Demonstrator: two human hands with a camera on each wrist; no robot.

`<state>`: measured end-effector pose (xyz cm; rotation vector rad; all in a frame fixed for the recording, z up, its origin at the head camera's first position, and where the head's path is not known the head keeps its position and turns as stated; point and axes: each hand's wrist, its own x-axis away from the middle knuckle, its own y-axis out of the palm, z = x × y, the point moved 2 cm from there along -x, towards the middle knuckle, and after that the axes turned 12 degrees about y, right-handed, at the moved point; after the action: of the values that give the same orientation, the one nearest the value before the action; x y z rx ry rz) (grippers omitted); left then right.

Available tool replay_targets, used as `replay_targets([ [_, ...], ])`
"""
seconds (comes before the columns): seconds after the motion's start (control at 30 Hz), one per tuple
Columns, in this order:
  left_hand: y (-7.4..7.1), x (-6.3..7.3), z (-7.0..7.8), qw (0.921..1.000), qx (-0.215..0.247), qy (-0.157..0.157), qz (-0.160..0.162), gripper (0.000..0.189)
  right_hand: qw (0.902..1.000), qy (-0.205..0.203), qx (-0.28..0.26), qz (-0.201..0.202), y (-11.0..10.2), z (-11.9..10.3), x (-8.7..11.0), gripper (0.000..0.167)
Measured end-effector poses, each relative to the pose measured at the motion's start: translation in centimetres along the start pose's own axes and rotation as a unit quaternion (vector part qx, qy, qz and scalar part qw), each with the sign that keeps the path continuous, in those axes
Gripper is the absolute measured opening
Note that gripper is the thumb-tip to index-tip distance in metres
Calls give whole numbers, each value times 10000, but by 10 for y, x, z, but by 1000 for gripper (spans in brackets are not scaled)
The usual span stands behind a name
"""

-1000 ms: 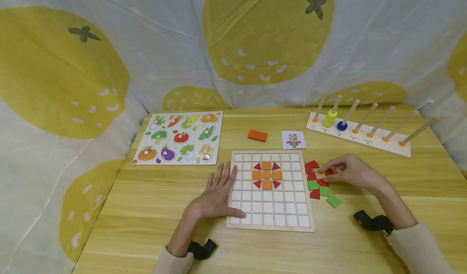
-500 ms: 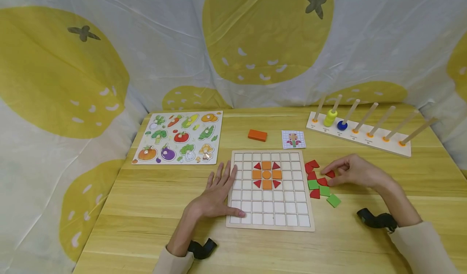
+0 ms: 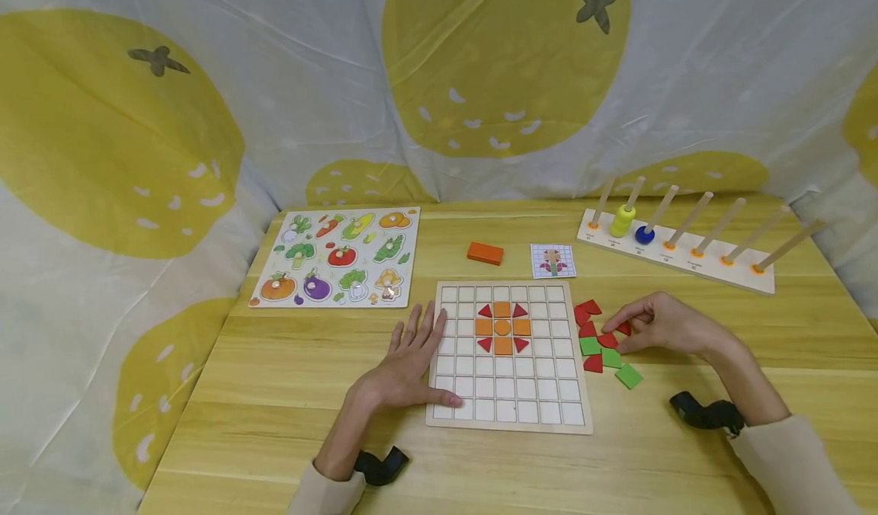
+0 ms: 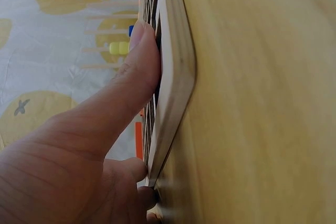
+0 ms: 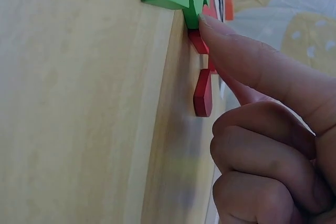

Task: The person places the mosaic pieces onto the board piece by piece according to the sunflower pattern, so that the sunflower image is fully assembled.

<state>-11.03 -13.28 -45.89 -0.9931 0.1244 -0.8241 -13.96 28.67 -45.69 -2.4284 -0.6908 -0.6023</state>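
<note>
My left hand lies spread over the left edge of a wooden grid board, with its thumb on the board's rim. Orange squares, an orange disc and red triangles form a pattern in the grid. Right of the board, my right hand hovers low over loose pieces, thumb and index finger apart, other fingers curled. A red rounded piece lies between those two fingertips. Another red piece is under the hand. Green squares and more red pieces lie alongside.
A small pattern card and an orange block lie behind the board. At the back left is a vegetable puzzle. A peg stand with yellow and blue beads stands at the back right.
My right hand has shifted slightly right and toward me over the pieces, showing more of the red piece under it. My left hand stays on the board.
</note>
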Motion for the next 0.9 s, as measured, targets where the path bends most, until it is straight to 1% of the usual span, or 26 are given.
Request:
replay_targets([
  [0.17,0,0,1,10000,35,46,41,134,10000,-76,17,-41,2,-1,0,37],
  [0.47,-1,-1,1,10000,29,-12,27,134,10000,1,62,-51,9,-9,-1,37],
  [0.57,-1,-1,1,10000,37,-21,33,135,9998,20,163,126,13,-12,-2,34],
  [0.77,0,-1,0,9999,-41,-77,-51,135,9960,44,544,705,22,-19,-3,29],
  [0.9,0,-1,0,10000,-38,-41,-36,135,9940,155,608,899,21,-17,-4,27],
])
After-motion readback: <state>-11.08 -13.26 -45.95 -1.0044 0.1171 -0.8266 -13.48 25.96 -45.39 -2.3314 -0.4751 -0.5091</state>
